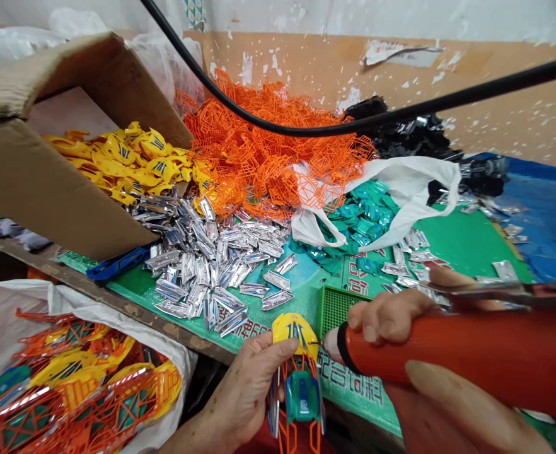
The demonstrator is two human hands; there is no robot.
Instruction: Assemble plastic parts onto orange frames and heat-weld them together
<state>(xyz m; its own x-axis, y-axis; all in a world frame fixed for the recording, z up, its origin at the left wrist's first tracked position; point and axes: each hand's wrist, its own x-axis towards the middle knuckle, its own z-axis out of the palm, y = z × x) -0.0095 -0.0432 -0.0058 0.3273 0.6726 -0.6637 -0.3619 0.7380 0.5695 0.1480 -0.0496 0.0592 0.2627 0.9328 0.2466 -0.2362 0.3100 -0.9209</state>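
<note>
Yellow plastic meets a dark tip here: our right hand (391,318) wraps round an orange-red cylindrical tool (452,359), probably an electric screwdriver, though the tip is hard to make out. It sits just beside the yellow cap (295,334) of a plastic assembly (301,396), which our left hand (247,397) pinches between thumb and fingers, just off the bench edge (131,321). If that tip skids off the smooth cap, it could jab our left fingers (266,356). A loose grip could drop the orange lattice legs (297,435) below the bench. Bumping the green perforated tray (337,309) could scatter the nearby silver strips (212,258).
</note>
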